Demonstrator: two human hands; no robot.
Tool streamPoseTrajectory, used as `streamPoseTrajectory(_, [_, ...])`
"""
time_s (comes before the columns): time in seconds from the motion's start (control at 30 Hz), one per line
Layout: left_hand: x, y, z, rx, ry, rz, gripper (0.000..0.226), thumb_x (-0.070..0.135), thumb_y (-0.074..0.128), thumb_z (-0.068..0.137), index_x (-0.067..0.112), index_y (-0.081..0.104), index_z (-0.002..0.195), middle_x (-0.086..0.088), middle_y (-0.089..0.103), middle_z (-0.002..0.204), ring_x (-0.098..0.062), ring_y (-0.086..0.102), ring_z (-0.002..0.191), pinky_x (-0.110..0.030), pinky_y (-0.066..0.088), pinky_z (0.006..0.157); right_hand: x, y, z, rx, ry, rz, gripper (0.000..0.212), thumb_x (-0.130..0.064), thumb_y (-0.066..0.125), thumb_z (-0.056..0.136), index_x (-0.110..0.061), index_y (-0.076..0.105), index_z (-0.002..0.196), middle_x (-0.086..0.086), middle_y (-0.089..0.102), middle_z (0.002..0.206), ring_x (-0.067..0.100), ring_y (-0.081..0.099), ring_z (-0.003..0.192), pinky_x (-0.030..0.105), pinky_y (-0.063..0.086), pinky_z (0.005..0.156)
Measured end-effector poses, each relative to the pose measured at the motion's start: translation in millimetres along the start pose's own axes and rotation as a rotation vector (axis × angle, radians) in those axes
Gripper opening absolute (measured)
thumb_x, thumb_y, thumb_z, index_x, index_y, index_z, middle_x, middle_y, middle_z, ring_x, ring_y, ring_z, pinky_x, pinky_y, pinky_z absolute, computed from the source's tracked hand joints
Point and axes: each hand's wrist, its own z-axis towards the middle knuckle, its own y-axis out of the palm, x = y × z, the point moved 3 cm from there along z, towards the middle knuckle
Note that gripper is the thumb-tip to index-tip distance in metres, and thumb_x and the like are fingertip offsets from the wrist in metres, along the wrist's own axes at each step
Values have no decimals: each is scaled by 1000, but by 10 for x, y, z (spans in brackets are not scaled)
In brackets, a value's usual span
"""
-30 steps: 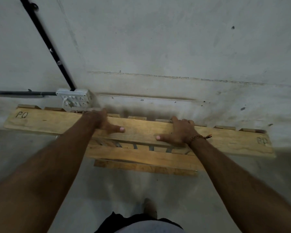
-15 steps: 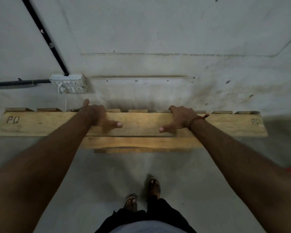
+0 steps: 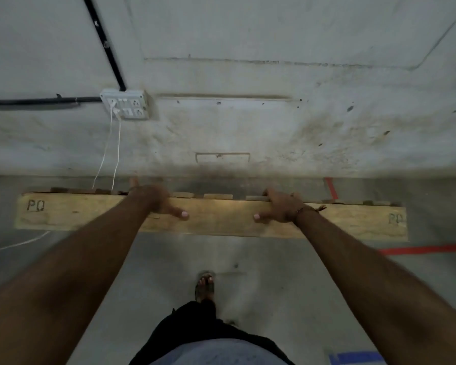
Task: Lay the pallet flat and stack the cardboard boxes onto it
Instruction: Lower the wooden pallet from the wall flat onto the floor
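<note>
While both hands clamp the top beam of the pallet, the left hand and right hand sit apart, thumbs on the near face. Beyond them stands the wall; below, the floor.

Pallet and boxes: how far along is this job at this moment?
Early stage. Done: nothing is finished; the pallet stands on edge near the wall, not flat. In hand: the left hand and right hand both grip its top board, thumbs on the near face. Left: laying it flat on the floor, then all the stacking; no cardboard boxes are in view.
</note>
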Motion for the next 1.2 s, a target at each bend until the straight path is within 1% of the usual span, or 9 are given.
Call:
streamPoseTrajectory(0.07, [90, 372, -216, -42, -17, 35, 152, 118, 37, 32, 23, 60, 148, -6, 58, 155, -30, 50, 146, -67, 12, 125, 68, 280, -222, -72, 6, 99, 70, -53, 80, 89, -17, 50, 141, 14, 60, 147, 34, 58, 127, 39, 42, 93])
streamPoseTrajectory(0.17, [211, 965, -532, -14, -48, 42, 126, 110, 43, 57, 22, 61, 145, -6, 58, 156, -28, 47, 149, -69, 2, 124, 209, 792, -581, -92, 56, 71, 65, -53, 80, 89, -22, 48, 137, 11, 63, 143, 35, 58, 128, 47, 42, 104])
streamPoseTrajectory(0.37, [424, 1943, -1216, -72, -35, -27, 100, 99, 49, 74, 18, 65, 131, -6, 68, 140, -27, 53, 142, -68, 1, 124, 392, 1608, -1331, -178, 123, 75, 64, -46, 79, 93, -20, 46, 141, 13, 61, 148, 34, 58, 133, 48, 36, 110])
streamPoseTrajectory(0.53, [382, 2674, -1643, -79, 0, -27, 99, 98, 49, 76, 17, 66, 131, -7, 68, 139, -27, 54, 141, -69, -7, 124, 328, 2307, -1934, -199, 131, 54, 62, -49, 77, 93, -23, 44, 138, 13, 63, 146, 36, 58, 132, 50, 33, 110])
streamPoseTrajectory(0.77, [203, 3653, -2239, -47, 28, 1, 93, 97, 48, 77, 19, 68, 124, -5, 74, 127, -26, 61, 133, -67, -4, 124, 97, 3048, -2805, -231, 173, 112, 61, -44, 80, 92, -18, 43, 134, 16, 65, 139, 37, 61, 124, 53, 40, 110])
streamPoseTrajectory(0.93, [178, 4266, -2638, -49, 60, -51, 87, 94, 53, 76, 17, 67, 113, -3, 76, 109, -25, 67, 118, -65, 5, 126, 19, 3470, -3420, -216, 210, 96, 61, -42, 80, 92, -18, 43, 134, 14, 66, 138, 37, 61, 126, 51, 38, 111])
streamPoseTrajectory(1.03, [126, 4629, -2803, -108, 93, -99, 91, 93, 54, 76, 14, 67, 120, -4, 76, 110, -24, 69, 114, -63, 19, 125, -13, 3719, -3727, -216, 221, 100, 58, -42, 79, 92, -19, 43, 132, 13, 67, 135, 36, 62, 124, 51, 40, 110])
streamPoseTrajectory(1.13, [132, 4880, -3006, -114, 87, -75, 87, 91, 51, 81, 17, 67, 122, -2, 75, 119, -23, 65, 124, -63, 0, 127, -33, 3968, -3948, -248, 224, 126, 54, -42, 78, 93, -20, 41, 125, 13, 68, 130, 35, 63, 118, 51, 43, 106])
streamPoseTrajectory(1.2, [171, 5016, -3139, -99, 72, -76, 80, 87, 51, 86, 18, 68, 121, -1, 75, 121, -23, 64, 127, -63, -4, 127, -21, 4120, -4056, -264, 231, 137, 51, -42, 78, 94, -21, 38, 119, 13, 68, 127, 34, 63, 113, 48, 42, 101])
